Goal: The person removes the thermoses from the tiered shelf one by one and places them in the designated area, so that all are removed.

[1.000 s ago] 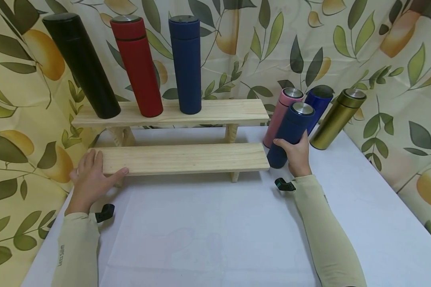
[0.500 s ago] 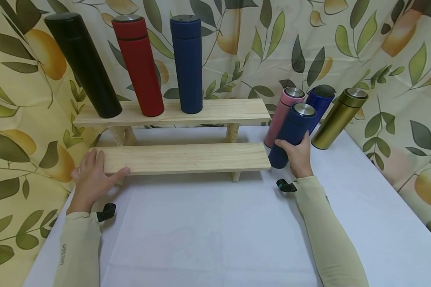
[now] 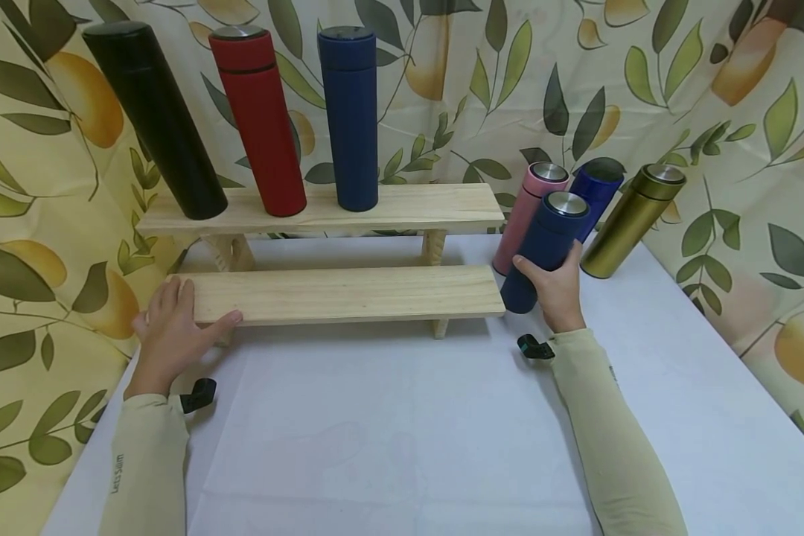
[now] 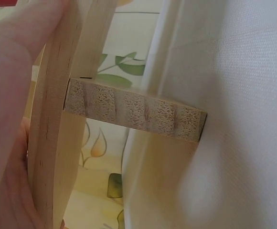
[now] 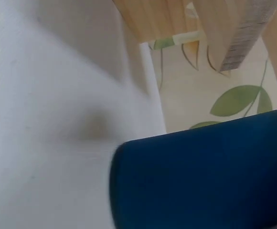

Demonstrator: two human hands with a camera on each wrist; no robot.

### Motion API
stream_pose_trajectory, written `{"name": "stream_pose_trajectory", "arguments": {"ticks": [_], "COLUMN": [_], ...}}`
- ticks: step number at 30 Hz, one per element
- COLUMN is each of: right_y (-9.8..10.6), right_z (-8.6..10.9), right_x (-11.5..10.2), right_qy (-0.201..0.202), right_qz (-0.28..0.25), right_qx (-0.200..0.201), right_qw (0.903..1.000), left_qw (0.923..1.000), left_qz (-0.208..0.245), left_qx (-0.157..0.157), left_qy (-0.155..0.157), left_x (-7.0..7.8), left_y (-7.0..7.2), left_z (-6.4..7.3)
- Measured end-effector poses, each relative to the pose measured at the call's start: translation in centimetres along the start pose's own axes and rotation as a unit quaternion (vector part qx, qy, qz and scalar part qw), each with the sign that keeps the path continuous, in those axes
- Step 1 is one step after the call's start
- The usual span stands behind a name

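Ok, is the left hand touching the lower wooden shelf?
Touching: the head view shows the left hand holding the left end of the lower wooden shelf, thumb at its front edge.

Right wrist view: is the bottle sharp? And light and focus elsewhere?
Right wrist: the dark blue bottle looks soft, with blurred shadows on the white table; left wrist: the wooden leg shows clear grain, the left hand is soft; head: patterned backdrop yellower at left, faint shadow below the front shelf.

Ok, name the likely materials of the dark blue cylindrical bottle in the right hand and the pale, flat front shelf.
Dark blue cylindrical bottle: matte body, possibly coated metal; its silvery lid gleams. Pale, flat front shelf: apparently bare matte wood, grain showing.
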State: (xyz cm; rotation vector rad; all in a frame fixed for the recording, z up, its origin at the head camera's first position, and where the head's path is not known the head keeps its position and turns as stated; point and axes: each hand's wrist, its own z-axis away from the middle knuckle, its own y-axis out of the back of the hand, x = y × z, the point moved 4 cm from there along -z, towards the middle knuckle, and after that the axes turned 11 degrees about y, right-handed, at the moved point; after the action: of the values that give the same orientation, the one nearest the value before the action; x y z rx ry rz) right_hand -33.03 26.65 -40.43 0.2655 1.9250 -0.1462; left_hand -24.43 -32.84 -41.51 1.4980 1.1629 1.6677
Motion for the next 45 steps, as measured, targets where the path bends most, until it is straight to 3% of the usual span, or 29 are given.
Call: {"name": "stream_pose_trajectory", "arguments": {"ticks": [4, 10, 16, 22, 29, 37, 41, 45], "right_y": [0.2, 0.7, 1.0, 0.7, -1.5, -5.6, -7.7, -9.5], "right_z": [0.1, -0.2, 0.1, 0.7, 0.6, -0.1, -0.7, -1.3], "right_x": [-1.4, -3.9, -7.0, -9.7, -12.3, -14.1, -14.6, -15.1], "right_qy": [0.026, 0.097, 0.167, 0.234, 0.294, 0.315, 0.34, 0.335], "right_qz": [-0.015, -0.002, 0.053, 0.051, 0.062, 0.074, 0.053, 0.005], "right_qx": [0.018, 0.058, 0.106, 0.119, 0.104, 0.061, 0.029, -0.003], "right_qw": [0.9994, 0.9935, 0.9787, 0.9637, 0.948, 0.9442, 0.9384, 0.9423], "left_qw": [1.0, 1.0, 1.0, 1.0, 1.0, 0.9999, 0.9999, 1.0], "left_qz": [-0.001, -0.003, -0.001, 0.007, 0.008, 0.013, 0.011, 0.009], "left_qx": [-0.001, -0.004, -0.002, -0.001, 0.001, 0.0, -0.002, 0.001], "left_qy": [0.0, 0.003, 0.004, -0.004, -0.003, 0.002, 0.0, 0.0], "left_x": [0.0, 0.1, 0.0, 0.2, 0.0, 0.0, -0.1, 0.0], "left_y": [0.0, 0.1, -0.1, -0.1, 0.0, 0.0, -0.1, -0.1], "left_z": [0.0, 0.0, -0.1, -0.1, 0.0, 0.1, 0.1, 0.1]}}
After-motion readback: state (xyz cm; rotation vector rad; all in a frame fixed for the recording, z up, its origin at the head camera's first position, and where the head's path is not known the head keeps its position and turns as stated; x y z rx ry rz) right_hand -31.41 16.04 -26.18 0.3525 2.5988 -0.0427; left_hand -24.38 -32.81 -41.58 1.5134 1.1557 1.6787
